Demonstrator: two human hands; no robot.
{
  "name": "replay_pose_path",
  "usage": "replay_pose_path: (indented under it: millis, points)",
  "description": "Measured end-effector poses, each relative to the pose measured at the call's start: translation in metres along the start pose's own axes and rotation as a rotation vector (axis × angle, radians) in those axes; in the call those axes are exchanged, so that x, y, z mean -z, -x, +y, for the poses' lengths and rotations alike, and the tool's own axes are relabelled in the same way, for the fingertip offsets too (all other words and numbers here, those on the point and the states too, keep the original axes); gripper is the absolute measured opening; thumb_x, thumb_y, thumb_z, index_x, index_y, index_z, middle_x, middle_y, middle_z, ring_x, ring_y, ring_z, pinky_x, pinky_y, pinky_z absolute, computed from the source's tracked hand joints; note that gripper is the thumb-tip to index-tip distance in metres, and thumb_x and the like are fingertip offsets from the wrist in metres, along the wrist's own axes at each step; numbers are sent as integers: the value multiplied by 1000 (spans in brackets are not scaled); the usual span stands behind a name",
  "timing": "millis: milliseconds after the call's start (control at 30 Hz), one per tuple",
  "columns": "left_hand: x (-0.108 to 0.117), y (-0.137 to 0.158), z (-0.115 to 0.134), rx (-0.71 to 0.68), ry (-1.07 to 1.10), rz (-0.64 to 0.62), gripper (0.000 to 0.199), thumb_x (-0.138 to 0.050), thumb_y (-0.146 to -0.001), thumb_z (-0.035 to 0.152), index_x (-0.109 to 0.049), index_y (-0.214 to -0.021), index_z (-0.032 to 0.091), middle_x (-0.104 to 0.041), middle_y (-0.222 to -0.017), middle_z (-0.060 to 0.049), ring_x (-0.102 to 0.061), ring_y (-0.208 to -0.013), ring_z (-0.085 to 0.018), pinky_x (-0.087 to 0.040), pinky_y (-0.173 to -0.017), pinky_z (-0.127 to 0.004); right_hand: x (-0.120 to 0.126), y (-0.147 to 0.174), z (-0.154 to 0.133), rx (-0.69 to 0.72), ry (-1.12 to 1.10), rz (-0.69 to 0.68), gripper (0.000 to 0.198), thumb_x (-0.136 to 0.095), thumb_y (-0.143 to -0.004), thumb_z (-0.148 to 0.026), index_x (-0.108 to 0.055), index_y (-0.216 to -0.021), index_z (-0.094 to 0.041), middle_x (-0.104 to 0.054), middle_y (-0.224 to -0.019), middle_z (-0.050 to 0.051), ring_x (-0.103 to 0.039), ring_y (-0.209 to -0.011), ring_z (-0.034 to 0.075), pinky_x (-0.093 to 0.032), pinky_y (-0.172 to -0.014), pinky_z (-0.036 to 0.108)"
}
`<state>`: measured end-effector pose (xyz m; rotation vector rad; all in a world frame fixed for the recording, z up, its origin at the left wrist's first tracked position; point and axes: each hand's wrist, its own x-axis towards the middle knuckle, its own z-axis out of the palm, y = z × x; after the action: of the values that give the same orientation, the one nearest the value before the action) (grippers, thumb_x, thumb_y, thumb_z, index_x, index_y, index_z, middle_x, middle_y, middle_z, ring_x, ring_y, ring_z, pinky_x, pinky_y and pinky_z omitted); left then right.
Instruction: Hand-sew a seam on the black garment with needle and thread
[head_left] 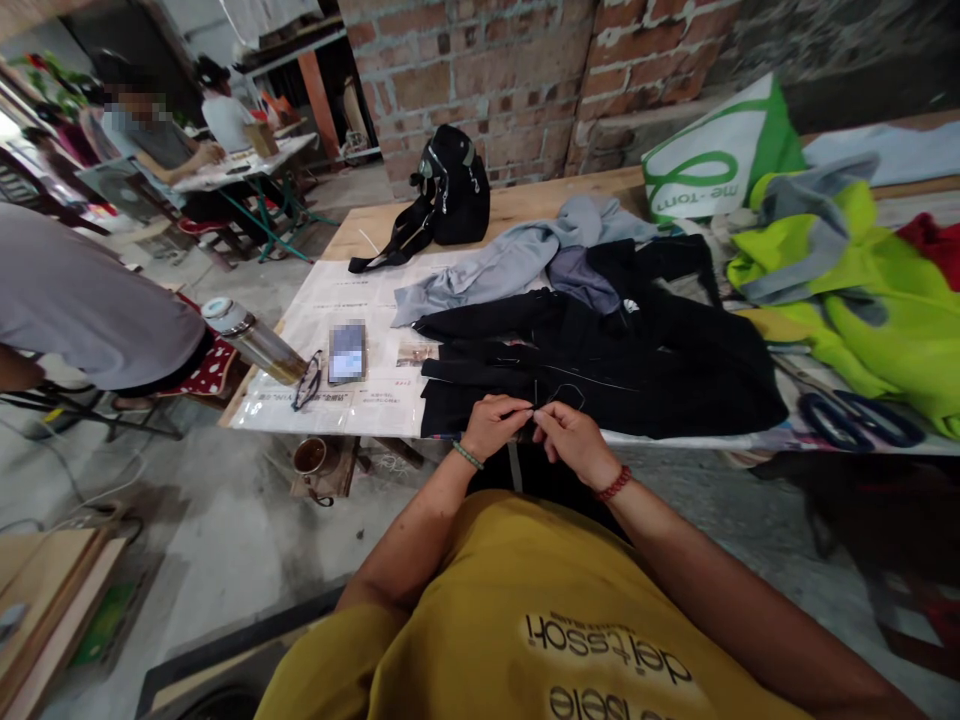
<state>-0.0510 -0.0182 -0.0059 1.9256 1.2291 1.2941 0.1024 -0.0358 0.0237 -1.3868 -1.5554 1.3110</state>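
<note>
My left hand [496, 425] and my right hand [576, 438] meet at the near edge of the table, fingertips pinched close together. What they pinch is too small to make out; a thin upright line shows between the fingertips. Just beyond my right hand, a thin loop of thread [570, 394] lies over the black garment [660, 365]. This garment is spread across the table in front of both hands, with pale stitch lines on its dark cloth. A light grey garment [487, 265] lies crumpled behind it.
On the newspaper-covered table [300, 300] lie a phone [346, 350], glasses [308, 380] and a tilted bottle [255, 340]. A black bag [457, 190] stands behind. To the right are large scissors [859, 418], yellow-green clothing [862, 270] and a green-white bag [720, 150]. A person [97, 300] sits at left.
</note>
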Motion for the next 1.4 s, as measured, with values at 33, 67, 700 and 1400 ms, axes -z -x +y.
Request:
replay_pose_path:
  millis: [33, 67, 700, 1400]
  points:
    - [0, 0, 0, 2, -2, 12, 9, -65, -76, 21, -73, -79, 19, -70, -68, -2, -60, -62, -12, -46, -64, -24, 8, 2, -4, 26, 103, -74, 30, -43, -82, -43, -52, -66, -19, -57, -55, -3, -45, -34, 7, -34, -37, 21]
    - [0, 0, 1, 3, -2, 22, 8, -66, -75, 20, -73, -79, 19, -69, -67, -2, -59, -61, -12, -45, -63, -24, 17, 4, -8, 71, 218, -132, 32, -43, -83, -43, -54, -65, -19, -59, -55, -2, -47, -36, 8, -36, -39, 21]
    - [-6, 3, 5, -52, -167, 123, 11, -61, -78, 17, -71, -83, 19, -68, -68, -1, -58, -64, -12, -44, -68, -26, 36, -46, -31, 70, 337, 10, 37, -49, -82, -30, -57, -114, -13, -68, -72, 3, -57, -48, 11, -46, -51, 23]
    - [-5, -2, 6, 124, -59, 89, 20, -66, -74, 21, -69, -94, 18, -72, -91, -5, -65, -83, -16, -49, -80, -28, 26, -37, -19, 425, 326, 114, 21, -50, -80, -32, -65, -77, -18, -65, -74, 2, -58, -65, 13, -43, -64, 24]
